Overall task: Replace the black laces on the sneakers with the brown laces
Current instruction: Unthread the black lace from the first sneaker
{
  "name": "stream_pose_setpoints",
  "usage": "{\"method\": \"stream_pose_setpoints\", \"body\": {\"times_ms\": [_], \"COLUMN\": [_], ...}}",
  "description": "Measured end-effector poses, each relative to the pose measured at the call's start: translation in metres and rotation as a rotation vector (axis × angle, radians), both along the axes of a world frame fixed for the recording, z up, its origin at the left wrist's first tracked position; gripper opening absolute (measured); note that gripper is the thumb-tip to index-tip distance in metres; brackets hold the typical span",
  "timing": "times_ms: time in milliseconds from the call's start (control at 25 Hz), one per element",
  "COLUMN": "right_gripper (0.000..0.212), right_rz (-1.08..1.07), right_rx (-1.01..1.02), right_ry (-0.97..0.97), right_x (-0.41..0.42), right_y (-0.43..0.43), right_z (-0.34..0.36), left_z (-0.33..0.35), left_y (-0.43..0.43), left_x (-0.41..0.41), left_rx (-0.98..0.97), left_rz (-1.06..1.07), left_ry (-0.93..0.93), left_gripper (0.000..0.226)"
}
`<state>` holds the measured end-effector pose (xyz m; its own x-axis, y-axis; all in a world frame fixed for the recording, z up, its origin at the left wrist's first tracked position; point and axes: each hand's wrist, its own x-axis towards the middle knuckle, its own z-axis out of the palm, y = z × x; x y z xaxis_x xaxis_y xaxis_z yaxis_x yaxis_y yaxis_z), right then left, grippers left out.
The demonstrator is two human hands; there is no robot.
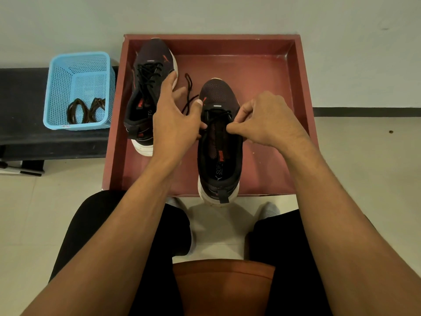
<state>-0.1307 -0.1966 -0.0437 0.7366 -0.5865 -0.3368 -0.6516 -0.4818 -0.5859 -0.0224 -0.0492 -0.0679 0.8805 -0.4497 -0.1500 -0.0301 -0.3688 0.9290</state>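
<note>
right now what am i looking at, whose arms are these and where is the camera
No machine here: these are a person's two bare arms, filmed by one camera worn on the head, looking down. A red tray holds two dark shoes. The right hand pinches the black lace of the near sneaker, which is partly unthreaded. The left hand is spread at its side; whether it holds anything is hidden. The far sneaker is laced in black. The brown laces lie in a blue basket left of the tray.
</note>
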Motion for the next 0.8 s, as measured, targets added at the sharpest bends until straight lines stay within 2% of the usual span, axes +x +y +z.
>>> {"method": "stream_pose_setpoints", "body": {"times_ms": [80,200,400,640,800], "right_gripper": [0.014,0.016,0.018,0.011,0.002], "right_rz": [0.013,0.018,0.128,0.172,0.153], "right_rx": [-0.011,-0.078,-0.222,-0.320,-0.287], "right_ry": [0.004,-0.053,-0.168,-0.130,-0.142], "right_x": [0.000,0.001,0.014,0.022,0.022], "right_y": [0.001,0.003,0.013,0.019,0.010], "right_z": [-0.001,-0.007,-0.017,-0.023,-0.024], "left_z": [-0.002,-0.005,-0.007,-0.007,-0.005], "left_y": [0.002,0.004,0.005,0.007,0.009], "left_x": [0.001,-0.002,-0.013,-0.011,-0.010], "left_rx": [0.077,0.271,0.439,0.431,0.414], "left_rz": [-0.015,-0.053,-0.094,-0.075,-0.076], "left_ry": [-0.079,-0.250,-0.304,-0.337,-0.335], "left_gripper": [0.066,0.046,0.033,0.023,0.021]}}
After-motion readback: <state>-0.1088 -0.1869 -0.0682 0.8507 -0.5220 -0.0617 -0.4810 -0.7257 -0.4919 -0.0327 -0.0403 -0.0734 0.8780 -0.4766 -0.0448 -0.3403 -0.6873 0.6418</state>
